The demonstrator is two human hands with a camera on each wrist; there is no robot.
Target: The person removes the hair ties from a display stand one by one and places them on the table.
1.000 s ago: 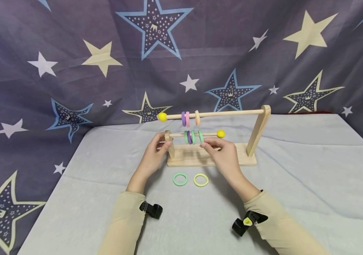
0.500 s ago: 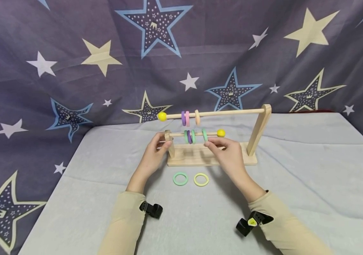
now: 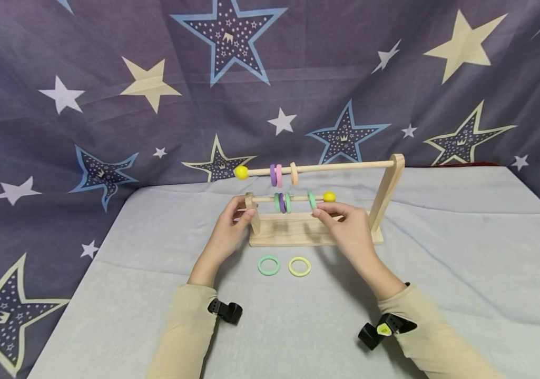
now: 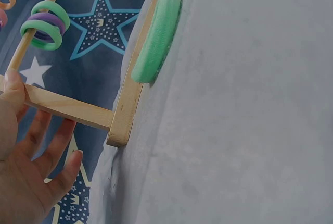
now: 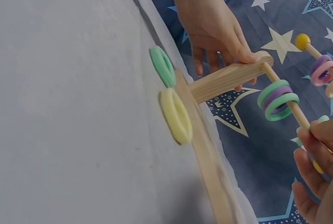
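A wooden stand (image 3: 293, 238) carries two horizontal rods. Near the lower rod's yellow end ball (image 3: 329, 196), my right hand (image 3: 347, 229) pinches a green ring (image 3: 312, 200) that encircles the rod. Farther left on this rod hang a purple ring (image 3: 282, 203) and two more green rings (image 4: 44, 35). My left hand (image 3: 226, 229) grips the short post (image 4: 67, 108), thumb near its top. On the upper rod (image 3: 345, 167) hang a purple ring (image 3: 273, 176), a pink ring (image 3: 278, 176) and a peach ring (image 3: 294, 173).
A loose green ring (image 3: 268, 266) and a yellow ring (image 3: 300, 267) lie on the grey cloth in front of the stand. The tall post (image 3: 385, 192) rises at the stand's right end. A star-patterned curtain (image 3: 108, 105) hangs behind.
My right hand has slid the green ring rightward along the lower rod, toward the yellow ball. My left hand stays on the short post.
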